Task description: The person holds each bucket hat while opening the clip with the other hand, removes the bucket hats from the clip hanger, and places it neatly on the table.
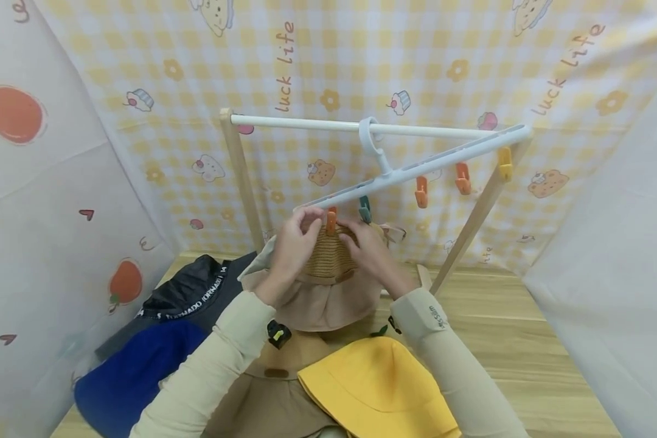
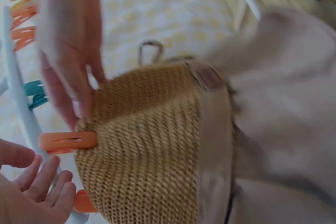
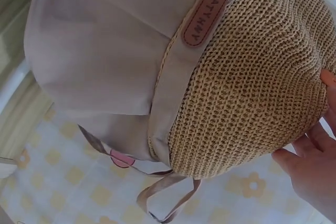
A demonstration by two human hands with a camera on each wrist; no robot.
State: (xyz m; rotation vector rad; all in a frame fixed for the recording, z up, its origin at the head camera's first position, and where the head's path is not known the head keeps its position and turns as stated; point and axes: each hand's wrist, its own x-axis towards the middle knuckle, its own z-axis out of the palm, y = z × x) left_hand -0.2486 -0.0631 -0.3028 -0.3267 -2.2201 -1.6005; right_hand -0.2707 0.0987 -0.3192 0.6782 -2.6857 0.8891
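A sun hat (image 1: 328, 258) with a tan knitted crown, a beige fabric brim and a brown label hangs crown-up under the lower left end of the tilted light-blue hanger (image 1: 399, 176). An orange clip (image 2: 68, 140) on the hanger bites the top of the crown. My left hand (image 1: 298, 240), also visible in the left wrist view (image 2: 37, 190), is beside this clip, with fingers loosely bent and nothing between them. On the other side, my right hand (image 3: 312, 171) holds the crown's edge at its fingertips. Ribbon ties (image 3: 168, 198) dangle from the hat.
A green clip (image 1: 365, 208), more orange clips (image 1: 421, 191) and a yellow clip (image 1: 505, 164) hang along the hanger, hooked over a white rail (image 1: 301, 123). A blue hat (image 1: 137, 377), black cap (image 1: 186, 289), brown hat (image 1: 274, 401) and yellow hat (image 1: 380, 383) lie on the table.
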